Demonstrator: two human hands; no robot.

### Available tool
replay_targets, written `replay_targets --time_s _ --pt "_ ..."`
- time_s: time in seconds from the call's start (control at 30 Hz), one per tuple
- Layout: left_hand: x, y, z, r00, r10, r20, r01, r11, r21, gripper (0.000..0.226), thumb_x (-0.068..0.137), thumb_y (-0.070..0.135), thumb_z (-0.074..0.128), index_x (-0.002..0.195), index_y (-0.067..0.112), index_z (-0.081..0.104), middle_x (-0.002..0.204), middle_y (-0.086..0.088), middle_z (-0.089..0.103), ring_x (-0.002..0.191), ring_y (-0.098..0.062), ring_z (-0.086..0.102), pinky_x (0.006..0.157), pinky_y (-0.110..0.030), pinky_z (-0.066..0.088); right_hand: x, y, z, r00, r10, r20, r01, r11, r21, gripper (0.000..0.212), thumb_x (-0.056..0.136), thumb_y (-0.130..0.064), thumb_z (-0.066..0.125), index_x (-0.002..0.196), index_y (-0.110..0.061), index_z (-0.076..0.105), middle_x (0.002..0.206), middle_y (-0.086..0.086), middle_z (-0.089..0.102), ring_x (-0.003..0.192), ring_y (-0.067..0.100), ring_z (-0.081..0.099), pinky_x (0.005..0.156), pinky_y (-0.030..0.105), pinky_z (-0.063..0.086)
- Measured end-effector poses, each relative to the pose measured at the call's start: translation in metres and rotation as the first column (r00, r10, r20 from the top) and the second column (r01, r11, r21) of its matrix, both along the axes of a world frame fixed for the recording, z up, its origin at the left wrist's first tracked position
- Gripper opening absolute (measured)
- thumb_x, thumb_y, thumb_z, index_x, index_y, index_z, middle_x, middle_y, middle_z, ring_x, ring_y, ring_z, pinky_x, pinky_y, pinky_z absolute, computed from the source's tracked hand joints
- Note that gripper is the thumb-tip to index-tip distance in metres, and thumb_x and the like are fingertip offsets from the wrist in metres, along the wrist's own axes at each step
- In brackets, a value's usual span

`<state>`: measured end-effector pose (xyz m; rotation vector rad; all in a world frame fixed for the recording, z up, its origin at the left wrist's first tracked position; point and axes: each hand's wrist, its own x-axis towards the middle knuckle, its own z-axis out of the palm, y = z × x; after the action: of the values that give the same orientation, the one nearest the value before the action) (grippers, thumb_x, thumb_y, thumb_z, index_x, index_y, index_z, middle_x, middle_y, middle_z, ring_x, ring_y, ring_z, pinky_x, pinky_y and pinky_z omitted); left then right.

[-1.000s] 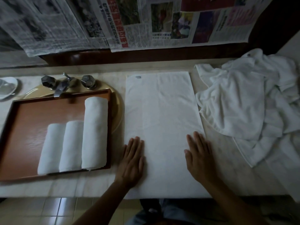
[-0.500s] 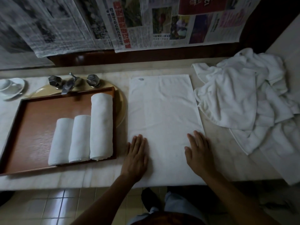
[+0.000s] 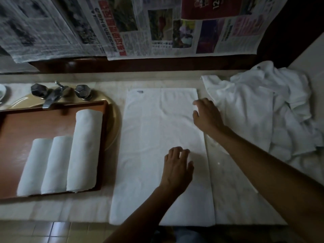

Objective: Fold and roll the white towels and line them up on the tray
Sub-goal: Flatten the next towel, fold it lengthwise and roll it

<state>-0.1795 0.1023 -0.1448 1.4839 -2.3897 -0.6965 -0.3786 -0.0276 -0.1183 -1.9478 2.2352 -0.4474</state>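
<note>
A white towel [image 3: 154, 137] lies flat and folded lengthwise on the marble counter in front of me. My left hand [image 3: 177, 169] rests on its right half, fingers apart and slightly curled. My right hand [image 3: 206, 116] sits at the towel's right edge near the far end, fingers bent over the edge; whether it pinches the cloth is unclear. To the left, a brown wooden tray [image 3: 35, 123] holds three rolled white towels [image 3: 57, 162] side by side, the right one longest.
A heap of loose white towels [image 3: 263, 109] covers the counter's right end. Behind the tray are a faucet with two knobs [image 3: 57, 93] and a beige sink rim [image 3: 114, 123]. Newspaper [image 3: 140, 27] hangs on the wall. Tiled floor lies below the counter edge.
My right hand moved from the towel's near end up to its right edge near the far end. My left hand shifted right and forward across the towel. The view came closer.
</note>
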Motion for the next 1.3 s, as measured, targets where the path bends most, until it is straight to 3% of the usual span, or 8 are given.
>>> replay_targets --time_s 0.2,0.37,0.6,0.8,0.87,0.97,1.13,1.3 --pt "-0.053 0.001 -0.009 0.999 -0.024 0.033 0.024 1.0 0.02 0.053 0.1 0.045 0.051 0.146 0.02 0.041 0.156 -0.007 0.038 0.143 -0.028 0.035 0.116 -0.043 0.038 -0.034 -0.088 -0.009 0.996 0.002 -0.089 0.011 0.989 0.147 0.037 0.099 -0.02 0.056 0.133 -0.007 0.054 0.133 0.016 0.054 0.119 0.038 0.054 0.094 0.046 0.05" --pt "-0.062 0.001 -0.017 0.997 -0.033 0.066 0.032 0.999 0.019 0.047 0.096 0.04 0.049 0.138 0.019 0.045 0.144 -0.002 0.04 0.133 -0.023 0.04 0.108 -0.041 0.044 -0.049 -0.12 -0.023 0.998 -0.05 -0.032 0.055 0.981 0.186 0.031 0.099 -0.027 0.062 0.122 -0.007 0.062 0.126 0.018 0.056 0.117 0.04 0.057 0.092 0.045 0.051" --pt "-0.081 -0.005 -0.012 0.989 0.039 0.142 -0.045 0.998 0.043 0.046 0.095 0.049 0.05 0.13 0.019 0.051 0.137 -0.004 0.048 0.126 -0.027 0.045 0.106 -0.045 0.045 -0.068 -0.146 -0.007 0.927 -0.221 0.302 0.151 0.959 0.238 0.02 0.098 -0.03 0.064 0.108 -0.015 0.074 0.113 0.007 0.073 0.108 0.028 0.067 0.093 0.032 0.052" --pt "-0.106 -0.014 -0.006 0.978 0.069 0.195 -0.077 0.996 0.034 0.032 0.083 0.04 0.066 0.105 0.018 0.062 0.104 -0.001 0.055 0.093 -0.023 0.051 0.079 -0.041 0.05 -0.083 -0.146 0.016 0.819 -0.261 0.512 0.176 0.962 0.208 0.008 0.095 -0.021 0.065 0.097 -0.018 0.072 0.096 0.005 0.074 0.076 0.019 0.074 0.072 0.035 0.064" --pt "-0.105 -0.018 -0.004 0.987 0.067 0.145 -0.073 0.997 0.04 0.018 0.086 0.025 0.06 0.102 0.017 0.06 0.102 -0.001 0.054 0.092 -0.023 0.049 0.079 -0.041 0.05 -0.084 -0.144 0.021 0.777 -0.25 0.577 0.167 0.967 0.194 0.008 0.095 -0.018 0.064 0.092 -0.022 0.07 0.098 0.003 0.072 0.075 0.018 0.073 0.065 0.03 0.062" --pt "-0.096 -0.026 0.005 0.995 0.095 -0.009 -0.093 0.983 0.158 0.008 0.091 0.015 0.054 0.099 0.016 0.057 0.102 0.001 0.054 0.094 -0.02 0.047 0.085 -0.038 0.051 -0.082 -0.143 0.025 0.723 -0.223 0.653 0.112 0.972 0.208 0.014 0.096 -0.017 0.063 0.087 -0.025 0.07 0.097 0.002 0.072 0.086 0.022 0.073 0.077 0.039 0.064" --pt "-0.055 -0.038 0.044 0.913 0.268 -0.307 -0.168 0.934 0.316 0.006 0.094 0.023 0.064 0.099 0.02 0.067 0.11 0.006 0.058 0.104 -0.011 0.05 0.085 -0.019 0.045 -0.055 -0.15 0.043 0.625 -0.185 0.759 -0.006 0.97 0.242 0.026 0.097 -0.008 0.055 0.096 -0.023 0.075 0.106 0.005 0.075 0.101 0.02 0.072 0.087 0.035 0.06" --pt "0.007 -0.052 0.071 0.808 0.465 -0.361 -0.246 0.824 0.511 0.009 0.093 0.033 0.071 0.088 0.027 0.066 0.098 0.007 0.063 0.085 -0.003 0.061 0.074 -0.021 0.048 -0.006 -0.163 0.054 0.699 0.011 0.715 -0.118 0.988 0.1 0.023 0.1 -0.005 0.058 0.11 -0.018 0.074 0.102 0.003 0.074 0.091 0.011 0.068 0.079 0.022 0.052"
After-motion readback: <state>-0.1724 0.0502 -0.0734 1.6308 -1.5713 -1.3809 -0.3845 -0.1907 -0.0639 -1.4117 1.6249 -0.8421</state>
